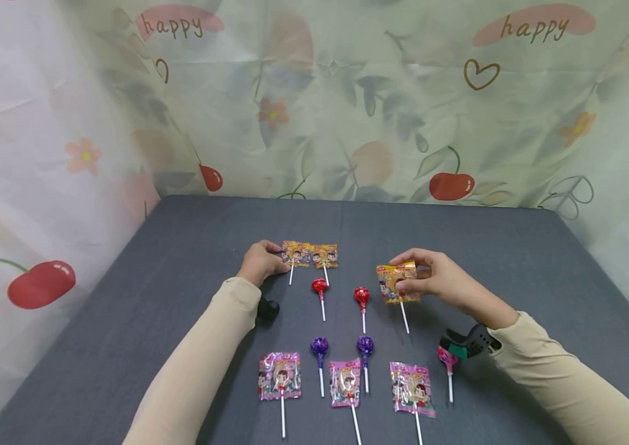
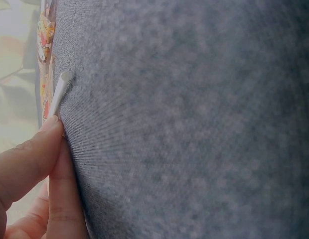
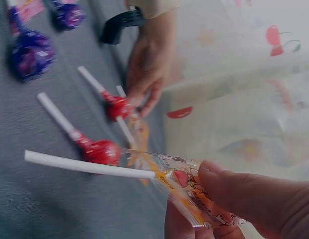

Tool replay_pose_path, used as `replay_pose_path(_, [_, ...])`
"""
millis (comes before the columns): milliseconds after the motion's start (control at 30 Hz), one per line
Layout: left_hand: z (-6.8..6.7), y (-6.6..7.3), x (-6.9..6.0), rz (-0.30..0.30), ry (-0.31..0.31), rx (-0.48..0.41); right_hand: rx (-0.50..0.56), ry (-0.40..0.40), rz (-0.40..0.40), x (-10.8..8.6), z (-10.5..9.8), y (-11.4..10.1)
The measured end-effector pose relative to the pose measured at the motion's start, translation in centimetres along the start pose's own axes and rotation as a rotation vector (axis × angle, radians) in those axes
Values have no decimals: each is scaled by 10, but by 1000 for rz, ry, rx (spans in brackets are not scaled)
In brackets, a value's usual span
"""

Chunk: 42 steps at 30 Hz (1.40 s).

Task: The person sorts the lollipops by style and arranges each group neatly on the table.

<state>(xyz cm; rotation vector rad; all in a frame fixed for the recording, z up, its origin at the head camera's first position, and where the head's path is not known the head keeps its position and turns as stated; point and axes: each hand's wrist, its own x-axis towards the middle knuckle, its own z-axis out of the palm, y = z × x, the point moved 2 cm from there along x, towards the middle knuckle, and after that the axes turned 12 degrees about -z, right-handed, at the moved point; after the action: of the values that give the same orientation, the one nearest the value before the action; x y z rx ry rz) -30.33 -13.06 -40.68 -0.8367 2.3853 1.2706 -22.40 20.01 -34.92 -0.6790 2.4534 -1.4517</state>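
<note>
My left hand pinches the left edge of a yellow-wrapped lollipop at the back of the table; a second yellow one lies against its right side. In the left wrist view, thumb and finger meet at the wrapper's edge beside a white stick. My right hand holds another yellow-wrapped lollipop between thumb and fingers, its stick pointing toward the front. The right wrist view shows that wrapper in the fingers, above the table. Two red lollipops lie between the hands.
Nearer the front lie two purple lollipops and several pink-wrapped ones, including one at the left and one at the right. A round pink lollipop lies below my right wrist. Patterned cloth hangs behind the grey table.
</note>
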Motion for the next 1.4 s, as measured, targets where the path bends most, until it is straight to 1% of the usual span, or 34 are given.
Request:
replay_pose_path(167, [1, 0, 3, -4, -9, -9, 45, 47, -29, 3, -8, -13])
replay_pose_path(400, [1, 1, 2, -4, -4, 2, 50, 109, -64, 13, -16, -29])
replay_pose_path(533, [1, 0, 1, 2, -10, 1, 66, 153, -73, 26, -20, -35])
replay_pose_path(733, [-1, 0, -2, 9, -6, -2, 118, 198, -80, 54, -24, -40])
replay_pose_path(867, [-1, 1, -4, 7, -8, -1, 146, 225, -77, 72, -22, -34])
replay_pose_path(1000, [-2, 1, -5, 16, -6, 8, 110, 245, -65, 88, -16, -23])
replay_pose_path(1067, [-2, 2, -5, 18, -6, 9, 86, 246, -43, 95, -11, -16])
replay_pose_path(1200, [-1, 1, -5, 14, -3, 12, 72, 248, 16, 107, -2, -2])
replay_pose_path(1300, [-1, 1, -4, 14, 1, 17, 73, 249, 46, 113, 5, 8])
replay_pose_path(1400, [-1, 0, -3, 10, -1, 16, 65, 227, 72, 117, 12, 18])
